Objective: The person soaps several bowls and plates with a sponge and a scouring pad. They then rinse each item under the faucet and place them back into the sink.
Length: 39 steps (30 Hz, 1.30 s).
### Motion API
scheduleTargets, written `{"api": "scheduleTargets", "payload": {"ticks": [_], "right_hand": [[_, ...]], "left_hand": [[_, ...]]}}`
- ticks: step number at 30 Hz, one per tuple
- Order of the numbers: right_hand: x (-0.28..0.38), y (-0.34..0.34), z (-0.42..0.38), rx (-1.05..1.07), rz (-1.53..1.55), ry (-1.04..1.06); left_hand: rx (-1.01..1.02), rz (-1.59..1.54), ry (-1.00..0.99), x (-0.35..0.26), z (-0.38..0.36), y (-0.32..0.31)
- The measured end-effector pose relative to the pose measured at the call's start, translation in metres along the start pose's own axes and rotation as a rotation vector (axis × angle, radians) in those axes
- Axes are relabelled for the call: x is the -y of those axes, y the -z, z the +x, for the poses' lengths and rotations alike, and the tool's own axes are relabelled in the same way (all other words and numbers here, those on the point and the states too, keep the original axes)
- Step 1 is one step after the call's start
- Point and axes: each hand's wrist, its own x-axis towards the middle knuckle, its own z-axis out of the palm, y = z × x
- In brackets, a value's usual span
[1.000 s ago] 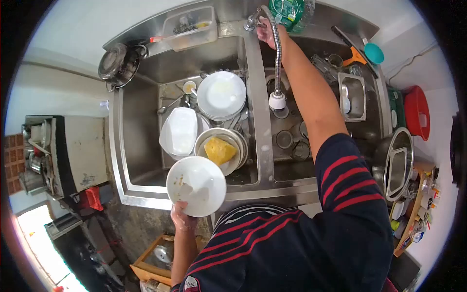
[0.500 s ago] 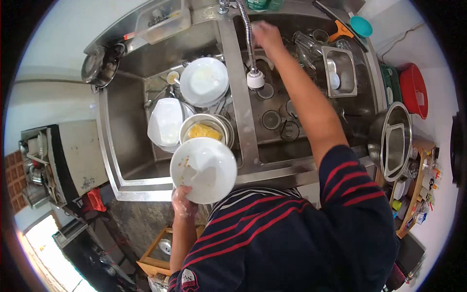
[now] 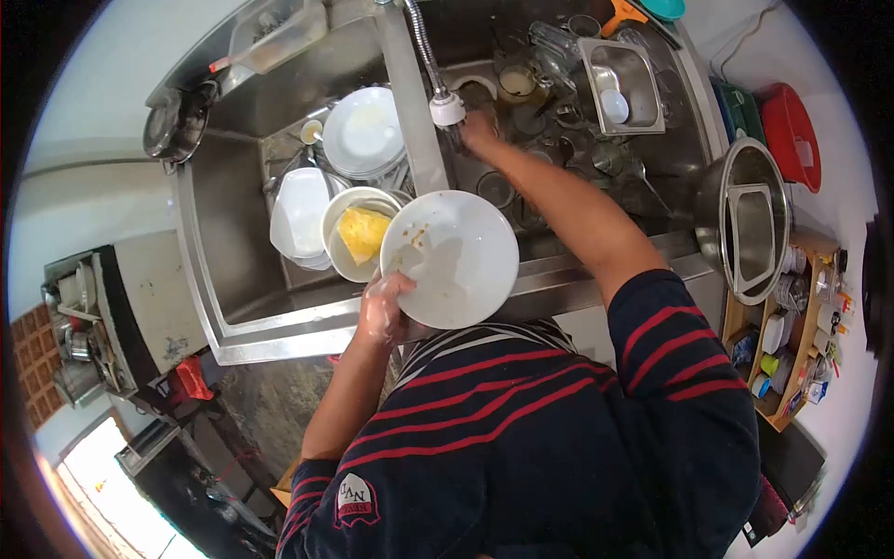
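My left hand (image 3: 384,307) grips the lower left rim of a white plate (image 3: 466,252), which has brown food bits on it and is held over the sink's front edge. Just left of that plate, a yellow sponge (image 3: 362,233) lies in a white bowl (image 3: 339,252). My right hand (image 3: 477,132) is in the right basin, just below the white spray head (image 3: 447,109) of the metal hose. Its fingers are partly hidden and blurred, so what they hold, if anything, cannot be made out. Glasses (image 3: 495,189) stand near it.
Stacked white plates (image 3: 363,130) and a squarish white dish (image 3: 303,212) sit in the left basin. The right basin holds a steel tray (image 3: 647,116) and more glassware. A large steel bowl (image 3: 712,219) is at the right edge, a lidded pot (image 3: 177,126) at the left.
My left hand has moved right and up with the plate. My right hand has come down from the back of the right basin to beside the spray head. The whole view has shifted.
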Motion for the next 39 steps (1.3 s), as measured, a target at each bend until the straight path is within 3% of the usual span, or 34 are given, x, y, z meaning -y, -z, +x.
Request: {"api": "scheduleTargets", "payload": {"ticks": [1,2,3,5,6,8,12,14,15,17,19,21,23,24,26,29,30,33,34,35,37,39], "right_hand": [[0.015,-0.007,-0.008,-0.122,-0.293,-0.059],[0.031,-0.011,-0.013,-0.083,-0.271,-0.262],[0.027,-0.015,-0.013,-0.075,-0.265,-0.255],[0.018,-0.024,-0.017,-0.089,-0.246,-0.065],[0.025,-0.027,-0.019,-0.080,-0.239,-0.062],[0.042,-0.025,-0.023,-0.283,-0.123,-0.167],[0.007,-0.038,-0.026,-0.283,0.042,-0.114],[-0.005,-0.030,-0.031,-0.026,-0.371,0.091],[0.007,-0.014,-0.036,-0.022,-0.373,0.095],[0.062,0.034,-0.046,0.169,-0.177,-0.100],[0.077,0.057,-0.040,0.016,0.214,-0.128],[0.092,0.057,-0.020,-0.093,0.536,0.246],[0.128,0.061,-0.017,-0.030,0.175,0.307],[0.128,0.062,-0.010,-0.039,0.166,0.300],[0.127,0.067,0.012,0.223,-0.082,0.247],[0.151,0.091,0.009,0.219,-0.273,0.122],[0.163,0.103,0.002,0.163,-0.324,0.167],[0.180,0.130,-0.001,0.136,-0.299,0.142],[0.193,0.136,-0.007,0.163,-0.044,-0.027],[0.188,0.137,-0.005,0.159,-0.048,-0.030],[0.175,0.133,0.002,0.148,-0.177,0.137],[0.172,0.128,-0.007,0.089,-0.160,0.145]], "left_hand": [[-0.042,-0.210,0.176,-0.006,-0.001,-0.007],[-0.050,-0.211,0.173,-0.004,-0.003,-0.009],[-0.065,-0.196,0.173,-0.003,-0.005,-0.010],[-0.094,-0.180,0.172,-0.001,-0.009,-0.012],[-0.104,-0.221,0.155,0.000,-0.011,-0.015],[-0.115,-0.267,0.138,0.001,-0.013,-0.017],[-0.109,-0.261,0.164,0.006,-0.013,-0.014],[-0.109,-0.247,0.135,0.008,-0.013,-0.014],[-0.112,-0.208,0.154,0.000,-0.016,-0.019],[-0.116,-0.171,0.173,-0.003,-0.014,-0.022],[-0.183,-0.197,0.127,0.000,-0.007,-0.026],[-0.140,-0.166,0.180,-0.012,-0.002,-0.037],[-0.085,-0.127,0.235,-0.014,0.010,-0.046],[0.022,-0.101,0.238,-0.012,0.020,-0.048],[0.134,-0.069,0.238,-0.013,0.034,-0.060],[0.075,-0.080,0.255,-0.025,0.048,-0.093],[0.113,-0.057,0.285,-0.032,0.050,-0.101],[0.160,-0.101,0.276,-0.020,0.074,-0.114],[0.195,-0.122,0.319,-0.018,0.082,-0.117],[0.228,-0.142,0.360,-0.016,0.091,-0.120],[0.267,-0.152,0.365,-0.010,0.104,-0.125],[0.264,-0.193,0.398,-0.009,0.112,-0.131]]}}
